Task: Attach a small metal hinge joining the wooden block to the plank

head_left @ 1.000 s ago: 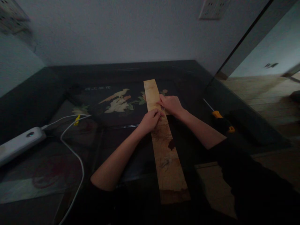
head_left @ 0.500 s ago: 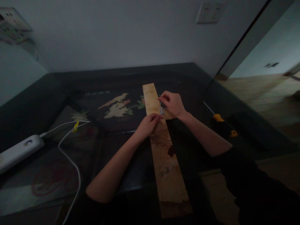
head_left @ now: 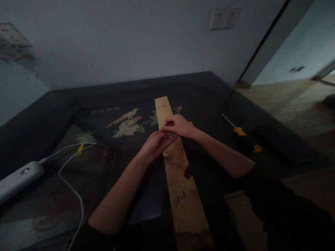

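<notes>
Bare forearms, black sleeves pushed up past both elbows

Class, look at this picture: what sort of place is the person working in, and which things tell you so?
Probably a room in a home, not a workshop: a dark lacquered table inlaid with birds and flowers, wall sockets, a power strip, and wooden flooring through a doorway.

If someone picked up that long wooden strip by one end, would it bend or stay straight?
The wooden strip looks thin and long, so it would probably flex or sag a little. It lies flat on the dark table, so a push would likely slide it. It seems light.
</notes>
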A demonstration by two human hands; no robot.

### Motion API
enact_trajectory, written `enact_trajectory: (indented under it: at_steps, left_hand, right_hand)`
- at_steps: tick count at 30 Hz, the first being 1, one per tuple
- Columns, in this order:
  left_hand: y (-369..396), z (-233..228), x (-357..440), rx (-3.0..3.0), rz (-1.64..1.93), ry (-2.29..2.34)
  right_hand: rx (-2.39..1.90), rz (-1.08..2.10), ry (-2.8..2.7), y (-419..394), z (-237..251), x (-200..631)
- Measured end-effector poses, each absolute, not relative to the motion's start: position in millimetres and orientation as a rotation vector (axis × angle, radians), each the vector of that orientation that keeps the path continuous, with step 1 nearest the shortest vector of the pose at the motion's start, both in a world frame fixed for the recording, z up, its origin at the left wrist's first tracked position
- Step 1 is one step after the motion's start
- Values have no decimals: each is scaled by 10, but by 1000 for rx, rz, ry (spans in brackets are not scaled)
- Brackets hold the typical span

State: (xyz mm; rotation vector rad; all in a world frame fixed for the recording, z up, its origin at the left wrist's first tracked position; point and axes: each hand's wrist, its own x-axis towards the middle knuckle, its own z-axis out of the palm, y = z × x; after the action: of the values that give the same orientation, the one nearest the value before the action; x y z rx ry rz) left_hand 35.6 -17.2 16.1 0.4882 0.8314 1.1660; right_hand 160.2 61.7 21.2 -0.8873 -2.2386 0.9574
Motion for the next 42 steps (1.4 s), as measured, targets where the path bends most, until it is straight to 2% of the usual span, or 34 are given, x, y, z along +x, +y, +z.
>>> enact_trajectory:
  at_steps: [12,18,24,34,42]
  left_hand:
    - [-163,158,317,615,1108,906]
    - [-171,168,304,628,1066,911]
    - [-167,173,285,632,1051,967]
    - [-160,144,287,641,1025,981]
    - [-170,154,288,645,1028,978]
  right_hand:
    - [-869,824,-2370,677,344,1715]
    - [-1137,475,-2523,829,448,1948]
    - [-1224,474,-2753,826,412,1977]
    - [-1216,472,-2836,783,448,1931]
    - [-1244,304,-2924,663,514,1882]
